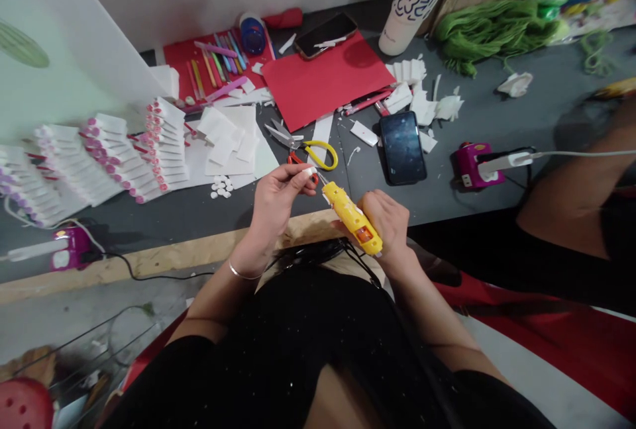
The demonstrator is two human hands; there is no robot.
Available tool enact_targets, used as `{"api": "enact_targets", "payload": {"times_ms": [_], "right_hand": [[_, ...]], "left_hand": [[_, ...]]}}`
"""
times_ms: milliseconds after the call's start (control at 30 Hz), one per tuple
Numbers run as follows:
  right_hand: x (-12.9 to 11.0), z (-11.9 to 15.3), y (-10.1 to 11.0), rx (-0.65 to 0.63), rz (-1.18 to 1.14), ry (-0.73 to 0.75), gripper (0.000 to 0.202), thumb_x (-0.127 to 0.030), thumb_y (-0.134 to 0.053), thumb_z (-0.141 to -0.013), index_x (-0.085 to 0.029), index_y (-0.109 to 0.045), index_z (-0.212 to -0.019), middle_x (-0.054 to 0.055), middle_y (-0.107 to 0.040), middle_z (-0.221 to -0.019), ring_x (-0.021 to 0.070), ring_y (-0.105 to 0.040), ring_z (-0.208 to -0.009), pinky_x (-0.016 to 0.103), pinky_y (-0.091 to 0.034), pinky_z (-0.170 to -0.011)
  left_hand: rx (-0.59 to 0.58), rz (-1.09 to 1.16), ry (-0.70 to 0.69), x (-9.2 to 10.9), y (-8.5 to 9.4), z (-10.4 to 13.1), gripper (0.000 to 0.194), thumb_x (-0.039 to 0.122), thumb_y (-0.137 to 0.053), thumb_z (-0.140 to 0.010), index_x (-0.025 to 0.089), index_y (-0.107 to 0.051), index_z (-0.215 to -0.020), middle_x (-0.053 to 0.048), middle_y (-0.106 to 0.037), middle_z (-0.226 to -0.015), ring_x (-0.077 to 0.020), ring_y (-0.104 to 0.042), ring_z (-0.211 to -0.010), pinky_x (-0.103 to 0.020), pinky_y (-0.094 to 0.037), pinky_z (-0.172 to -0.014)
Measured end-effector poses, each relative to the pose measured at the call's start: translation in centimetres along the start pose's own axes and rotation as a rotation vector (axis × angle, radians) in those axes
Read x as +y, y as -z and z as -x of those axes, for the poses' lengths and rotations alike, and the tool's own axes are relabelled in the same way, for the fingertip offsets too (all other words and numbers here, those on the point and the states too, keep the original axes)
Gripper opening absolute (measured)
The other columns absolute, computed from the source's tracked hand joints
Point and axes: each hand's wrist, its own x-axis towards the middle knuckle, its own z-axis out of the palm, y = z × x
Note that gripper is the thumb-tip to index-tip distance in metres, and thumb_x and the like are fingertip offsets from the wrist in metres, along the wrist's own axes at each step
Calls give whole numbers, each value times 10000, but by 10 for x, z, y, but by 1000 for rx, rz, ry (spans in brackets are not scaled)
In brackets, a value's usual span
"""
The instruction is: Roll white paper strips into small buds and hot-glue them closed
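My right hand [388, 220] grips a yellow hot glue gun [352, 217], its nozzle pointing up and to the left. Between the thumb and fingers of my left hand [278, 194] is a small white piece [310, 171], too small to name surely. The nozzle tip is close beside this piece; whether they touch I cannot tell. Just behind lie scissors [298, 144] with a yellow and a red-orange handle, partly hidden by my left hand. Small white discs [221, 187] form a little pile left of that hand.
Rows of white paper strips with pink and purple tips [163, 144] lie at left. A black phone [403, 147], red paper [328, 78], a white tumbler [415, 5] and green yarn [491, 32] are behind. Purple power adapters [477, 165] with cords sit at both sides. Another person's arm [576, 184] is at right.
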Motion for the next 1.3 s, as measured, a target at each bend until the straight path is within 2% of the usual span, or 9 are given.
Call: {"api": "enact_targets", "payload": {"times_ms": [400,700,767,867,1000,1067,1167,1233,1300], "right_hand": [[5,-1,1,-13,9,1,470,-557,-518,-1022,-230,-365,-721,-32,-419,-607,124,-347,-575,295,-263,-554],[13,3,-3,-31,36,-52,519,-608,-508,-1009,-225,-351,-697,-25,-420,-613,115,-357,-583,298,-263,-555],[16,5,-4,-10,-3,-116,532,-621,-563,-975,-224,-359,-686,-29,-409,-605,113,-358,-571,296,-258,-546],[20,6,-6,27,-257,-365,542,-662,-576,-940,-222,-411,-669,-18,-439,-605,122,-395,-558,289,-298,-535],[23,2,-13,27,-914,-834,635,-832,-493,-861,-237,-434,-644,-8,-447,-575,126,-391,-505,282,-327,-471],[25,0,-17,-33,-1179,-980,702,-924,-512,-762,-236,-428,-648,-12,-451,-581,107,-368,-482,268,-324,-444],[29,1,-22,-126,-1373,-1097,758,-979,-525,-686,-223,-469,-688,8,-524,-656,110,-464,-529,258,-393,-467],[29,2,-24,-136,-1401,-1101,767,-989,-488,-700,-223,-504,-720,32,-561,-712,144,-550,-606,261,-412,-470],[28,1,-25,-143,-1407,-1052,762,-988,-456,-722,-227,-499,-713,50,-571,-741,171,-576,-652,271,-404,-457]], "left_hand": [[-20,148,93,-1,-5,-3,159,327,-836,-766,196,-766,-823,0,-690,-685,-84,-628,-612,-227,-570,-637],[-9,157,155,-7,-5,-7,146,306,-820,-789,184,-766,-849,-12,-706,-726,-82,-632,-635,-224,-561,-649],[1,173,161,-7,-5,-9,160,308,-833,-782,179,-763,-846,-8,-703,-724,-78,-630,-628,-216,-557,-641],[20,225,186,-6,-5,-12,146,278,-843,-771,169,-761,-822,-7,-699,-719,-67,-621,-619,-198,-547,-629],[40,278,257,-4,-6,-18,92,216,-813,-799,160,-751,-761,-13,-691,-712,-60,-613,-622,-183,-542,-628],[37,306,281,-4,-8,-20,102,199,-808,-803,156,-746,-735,-11,-679,-692,-58,-610,-617,-180,-543,-628],[32,320,286,-5,-11,-21,83,198,-812,-802,154,-759,-755,-8,-671,-686,-57,-611,-617,-183,-550,-641],[27,305,281,-7,-11,-21,75,210,-818,-801,155,-771,-784,-11,-681,-704,-58,-617,-627,-187,-558,-655],[17,289,274,-9,-11,-22,83,228,-825,-801,159,-779,-804,-13,-689,-716,-59,-624,-638,-188,-563,-664]]}}
